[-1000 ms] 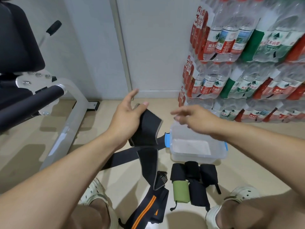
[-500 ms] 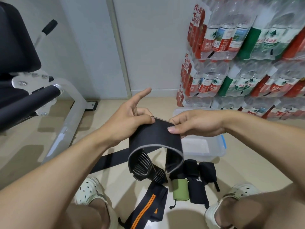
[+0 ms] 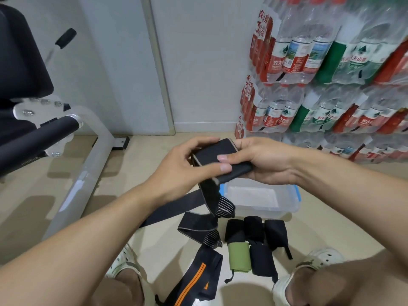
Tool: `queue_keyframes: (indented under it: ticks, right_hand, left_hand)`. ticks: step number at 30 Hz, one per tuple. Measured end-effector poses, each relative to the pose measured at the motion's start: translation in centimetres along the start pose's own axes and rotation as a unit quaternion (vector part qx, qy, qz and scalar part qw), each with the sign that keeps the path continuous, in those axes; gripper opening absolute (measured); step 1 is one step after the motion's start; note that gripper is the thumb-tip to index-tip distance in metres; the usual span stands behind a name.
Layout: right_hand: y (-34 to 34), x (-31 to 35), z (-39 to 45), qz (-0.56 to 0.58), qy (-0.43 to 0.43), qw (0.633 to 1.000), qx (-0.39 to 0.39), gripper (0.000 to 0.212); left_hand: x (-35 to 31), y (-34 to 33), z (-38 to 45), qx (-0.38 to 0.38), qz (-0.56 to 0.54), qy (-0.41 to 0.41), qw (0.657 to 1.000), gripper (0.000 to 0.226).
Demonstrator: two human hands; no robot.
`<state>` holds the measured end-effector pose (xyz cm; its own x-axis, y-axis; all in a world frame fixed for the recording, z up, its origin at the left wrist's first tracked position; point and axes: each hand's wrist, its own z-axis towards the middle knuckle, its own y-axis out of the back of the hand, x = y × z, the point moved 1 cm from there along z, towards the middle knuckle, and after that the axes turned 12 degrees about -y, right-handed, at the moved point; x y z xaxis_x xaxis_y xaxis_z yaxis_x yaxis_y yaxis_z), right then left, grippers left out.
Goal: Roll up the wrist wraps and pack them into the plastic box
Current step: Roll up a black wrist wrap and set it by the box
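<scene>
Shrink-wrapped water bottle packs (image 3: pixel 326 85) stacked right (red and green labels), weight bench (image 3: pixel 55 133) left.

A home gym corner: padded weight bench (image 3: pixel 33 129), stacked packs of bottled water (image 3: pixel 331 74), tiled floor (image 3: pixel 154 162).

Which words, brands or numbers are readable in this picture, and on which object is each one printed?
"农夫山泉": red labels of the water bottles stacked at the right wall.
"3周年": red panel on the pack wrapping, top left of the stack.
Smaller print on the bottle labels: too small to read.
Wrist wraps, plastic box, shoes: no text visible.
</scene>
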<state>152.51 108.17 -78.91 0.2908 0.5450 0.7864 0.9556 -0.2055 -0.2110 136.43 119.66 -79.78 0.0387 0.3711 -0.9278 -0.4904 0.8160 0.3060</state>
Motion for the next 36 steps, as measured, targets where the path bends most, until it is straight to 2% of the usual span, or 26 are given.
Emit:
queue_keyframes:
  ticks: [3, 6, 12, 15, 18, 21, 23, 25, 28, 31, 33, 36]
  right_hand:
    - [0.1, -0.1, 0.0, -0.001, 0.016, 1.000, 0.001, 0.027]
    - [0.1, 0.0, -0.2, 0.000, 0.039, 0.999, -0.002, 0.051]
    - [-0.2, 0.2, -0.1, 0.107, 0.099, 0.984, -0.105, 0.047]
    - [-0.3, 0.2, -0.2, 0.127, 0.128, 0.975, -0.129, 0.046]
    - [-0.3, 0.4, -0.5, 0.055, 0.167, 0.972, -0.158, 0.046]
    - [-0.1, 0.4, -0.9, -0.084, 0.198, 0.953, -0.214, 0.046]
    - [0.1, 0.5, -1.0, -0.215, 0.218, 0.914, -0.265, 0.048]
    - [0.2, 0.6, -1.0, -0.305, 0.234, 0.880, -0.278, 0.050]
    - [0.4, 0.4, -0.7, -0.327, 0.267, 0.876, -0.234, 0.044]
    - [0.7, 0.2, -0.7, -0.333, 0.299, 0.860, -0.244, 0.054]
    - [0.6, 0.4, -0.7, -0.381, 0.334, 0.823, -0.257, 0.053]
    - [0.5, 0.4, -0.2, -0.464, 0.378, 0.758, -0.261, 0.049]
  left_hand:
    - [0.3, -0.4, -0.1, 0.006, 0.020, 0.014, 1.000, 0.084]
    - [0.4, -0.2, 0.1, -0.004, 0.020, 0.006, 1.000, 0.083]
    - [-0.1, -0.5, 0.1, -0.040, 0.058, -0.044, 0.997, 0.065]
    - [-0.1, -0.7, 0.1, -0.048, 0.039, -0.070, 0.996, 0.052]
    - [0.2, -0.5, 0.3, -0.054, -0.006, -0.054, 0.997, 0.041]
    - [0.4, -0.4, 0.3, -0.056, -0.016, -0.051, 0.997, 0.032]
    - [0.4, -0.4, 0.4, -0.055, -0.015, -0.046, 0.997, 0.026]
    - [0.6, -0.3, 0.5, -0.054, -0.013, -0.041, 0.998, 0.020]
    - [0.8, -0.3, 0.6, -0.040, -0.026, -0.034, 0.998, 0.011]
    - [0.7, -0.5, 0.5, -0.011, -0.047, -0.016, 0.999, 0.008]
    - [0.6, -0.5, 0.5, -0.006, -0.065, 0.004, 0.998, 0.011]
    - [0.7, -0.7, 0.5, 0.006, -0.087, 0.025, 0.996, 0.029]
